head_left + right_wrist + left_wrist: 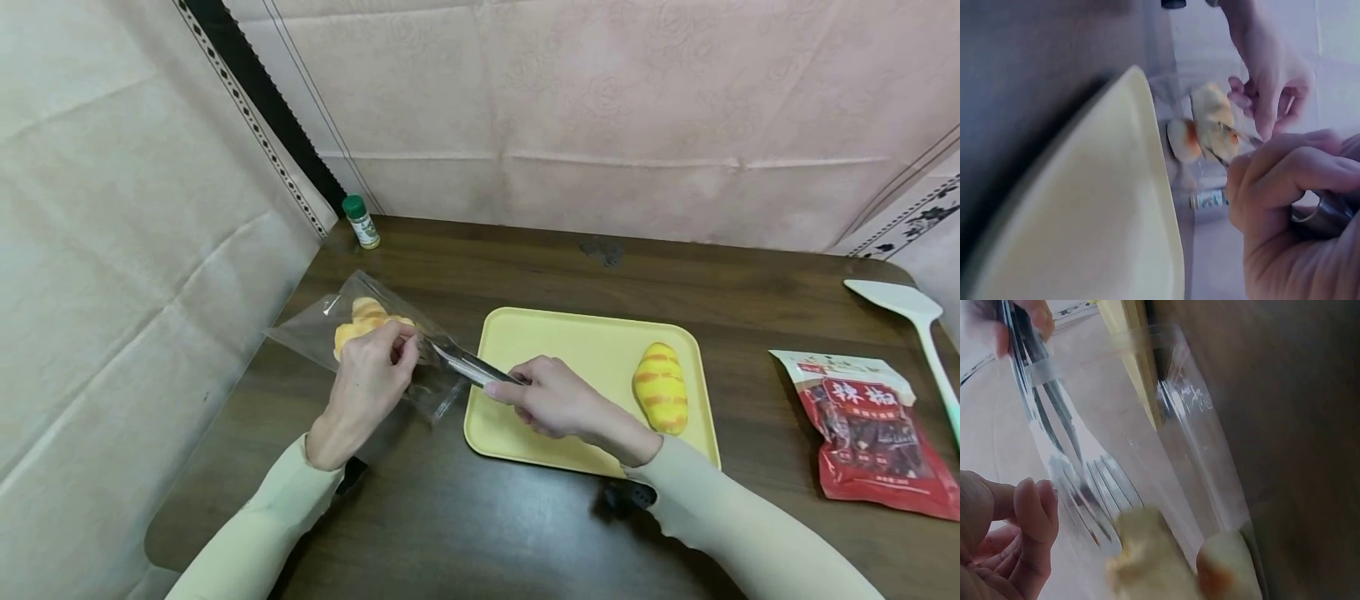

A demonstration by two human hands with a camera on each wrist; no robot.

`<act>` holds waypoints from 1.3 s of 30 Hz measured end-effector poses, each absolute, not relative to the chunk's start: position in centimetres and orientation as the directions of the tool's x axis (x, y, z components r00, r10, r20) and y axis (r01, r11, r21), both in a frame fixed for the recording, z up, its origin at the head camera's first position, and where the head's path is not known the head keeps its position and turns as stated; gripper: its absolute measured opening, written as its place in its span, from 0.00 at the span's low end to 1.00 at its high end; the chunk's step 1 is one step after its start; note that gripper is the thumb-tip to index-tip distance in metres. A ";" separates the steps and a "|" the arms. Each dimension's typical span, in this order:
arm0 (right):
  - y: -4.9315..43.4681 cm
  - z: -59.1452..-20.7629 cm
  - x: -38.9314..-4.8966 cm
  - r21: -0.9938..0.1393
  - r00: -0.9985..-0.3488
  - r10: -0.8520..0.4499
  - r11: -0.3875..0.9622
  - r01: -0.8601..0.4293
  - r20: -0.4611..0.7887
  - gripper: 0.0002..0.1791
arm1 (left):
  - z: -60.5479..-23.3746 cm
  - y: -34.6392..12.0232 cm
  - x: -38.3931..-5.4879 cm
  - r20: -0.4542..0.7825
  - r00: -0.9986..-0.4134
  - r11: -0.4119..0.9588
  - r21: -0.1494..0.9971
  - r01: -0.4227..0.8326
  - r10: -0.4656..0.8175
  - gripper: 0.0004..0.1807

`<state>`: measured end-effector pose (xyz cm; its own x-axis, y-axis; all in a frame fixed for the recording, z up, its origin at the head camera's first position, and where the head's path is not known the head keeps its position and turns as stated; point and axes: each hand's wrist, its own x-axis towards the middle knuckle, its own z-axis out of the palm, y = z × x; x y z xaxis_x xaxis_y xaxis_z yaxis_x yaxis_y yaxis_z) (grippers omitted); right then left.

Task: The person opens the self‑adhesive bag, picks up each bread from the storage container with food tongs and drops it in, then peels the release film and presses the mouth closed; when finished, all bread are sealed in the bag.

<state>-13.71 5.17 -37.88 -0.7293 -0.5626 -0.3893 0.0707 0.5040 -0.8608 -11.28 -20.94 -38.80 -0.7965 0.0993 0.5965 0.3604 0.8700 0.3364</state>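
My right hand grips metal tongs, whose fork-shaped ends reach into a clear plastic bag. Inside the bag, the tines meet a pale piece of bread, and a second piece with a browned patch lies beside it. Thumb and fingertips of my left hand pinch the bag's film near its opening, beside the tongs. Under and beyond my right hand is a yellow tray, with an oval striped bread roll on its right side.
A small green-capped bottle stands at the table's back left. To the right of the tray lie a red and white food packet and a white spatula. Cloth-covered walls rise behind and to the left of the table.
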 end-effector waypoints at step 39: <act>1.0 -37.4 -15.4 -0.716 -0.843 -0.501 0.661 -0.226 -0.196 0.24 | -37.8 -21.4 -11.8 0.592 -0.806 0.893 0.357 0.275 0.012 0.04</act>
